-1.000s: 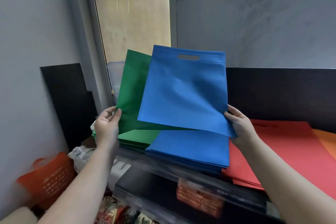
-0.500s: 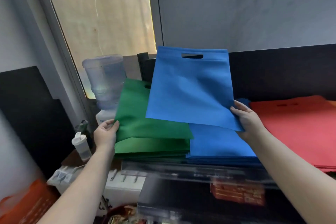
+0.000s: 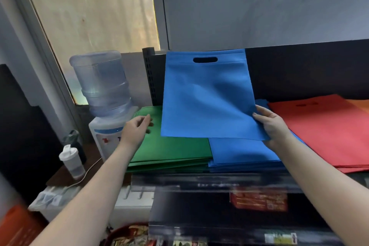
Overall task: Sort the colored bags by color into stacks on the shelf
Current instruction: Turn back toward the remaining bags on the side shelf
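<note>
Blue bag (image 3: 207, 96) held upright in the right hand (image 3: 271, 124).
Left hand (image 3: 135, 130), loosely open, rests on the green stack (image 3: 171, 150); water jug (image 3: 101, 82) stands beside, red stack (image 3: 327, 132) right.

Blue bag (image 3: 207, 96) (upright) above stacks (image 3: 245, 156)

Red stack (image 3: 327, 132) cut off rightward

One cam only, on my head, looking fwd and down over my forearms at the shelf (image 3: 219, 182), close in. My right hand (image 3: 272, 124) sits right of centre, left hand (image 3: 135, 129) left of centre; no 2nd view.
</note>
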### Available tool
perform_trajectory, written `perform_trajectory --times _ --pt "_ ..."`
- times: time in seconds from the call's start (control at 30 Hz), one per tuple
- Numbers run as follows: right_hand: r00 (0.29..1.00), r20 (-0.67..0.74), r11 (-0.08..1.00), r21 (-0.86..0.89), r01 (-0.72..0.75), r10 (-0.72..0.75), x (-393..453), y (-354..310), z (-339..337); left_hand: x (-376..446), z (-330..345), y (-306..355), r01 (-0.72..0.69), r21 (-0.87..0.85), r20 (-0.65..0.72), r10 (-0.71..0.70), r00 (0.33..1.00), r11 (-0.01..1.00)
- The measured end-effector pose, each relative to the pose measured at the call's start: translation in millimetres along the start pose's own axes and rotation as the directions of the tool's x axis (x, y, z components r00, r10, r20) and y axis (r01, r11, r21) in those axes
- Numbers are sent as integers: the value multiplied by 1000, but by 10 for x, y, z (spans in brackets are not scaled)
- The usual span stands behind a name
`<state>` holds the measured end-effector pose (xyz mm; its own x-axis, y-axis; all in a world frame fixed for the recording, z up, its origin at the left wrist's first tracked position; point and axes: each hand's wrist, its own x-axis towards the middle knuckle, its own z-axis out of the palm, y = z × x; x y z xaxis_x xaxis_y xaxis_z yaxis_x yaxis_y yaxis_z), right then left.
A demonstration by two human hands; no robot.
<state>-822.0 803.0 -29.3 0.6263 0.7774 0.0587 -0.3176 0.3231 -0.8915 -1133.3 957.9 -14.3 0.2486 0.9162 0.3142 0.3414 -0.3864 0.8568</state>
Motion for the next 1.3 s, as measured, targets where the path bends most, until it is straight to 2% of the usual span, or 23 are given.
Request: perform_trajectory --times 0.07,0.13,0.23,0.3,0.33,0.4,0.47,0.6,0.77,0.83,0.93,1.07,1.17,1.3 --pt "1000 5 999 -42 13 -13 -39 -10 -20 -27 191 209 46 -239 134 -14 991 970" --pt "999 2 997 -72 36 -36 -73 -60 -57 -45 385 329 32 -329 188 32 982 944" --pt "991 -72 981 -169 97 -110 -92 -180 -165 -25 626 404 -73 -260 142 113 983 963" --pt "964 -159 921 -361 144 -213 -85 -256 -269 -11 774 440 -162 -144 119 180 976 976" --pt "940 -184 849 -503 162 -289 -78 -291 -325 -5 852 454 -196 -89 119 206 971 977" --pt "883 -155 601 -783 164 -443 -72 -346 -426 -1 1006 472 -224 -12 139 224 965 974" --pt "859 -85 358 -926 119 -504 -85 -386 -519 -19 1162 498 -234 43 195 221 955 971" --pt "904 -13 72 -997 20 -426 -86 -373 -684 -73 1418 519 -278 294 300 188 935 915" --pt "952 -48 -200 -973 -112 -303 -99 -316 -809 -164 1589 555 -284 621 400 16 916 730" --pt "960 -69 -250 -958 -139 -271 -103 -338 -868 -191 1653 611 -300 716 383 4 924 630" --pt "966 -32 -258 -961 -100 -255 -73 -453 -972 -240 1791 775 -371 796 386 71 920 478" --pt "957 55 -236 -972 -14 -285 -46 -798 -1175 -336 2161 1213 -485 745 476 145 868 457" --pt "961 76 -306 -952 -9 -265 -50 -1143 -1439 -402 2551 1650 -564 700 523 223 823 438" --pt "963 36 -372 -926 -69 -268 -84 -1678 -1994 -484 3165 2246 -632 657 540 327 775 411"
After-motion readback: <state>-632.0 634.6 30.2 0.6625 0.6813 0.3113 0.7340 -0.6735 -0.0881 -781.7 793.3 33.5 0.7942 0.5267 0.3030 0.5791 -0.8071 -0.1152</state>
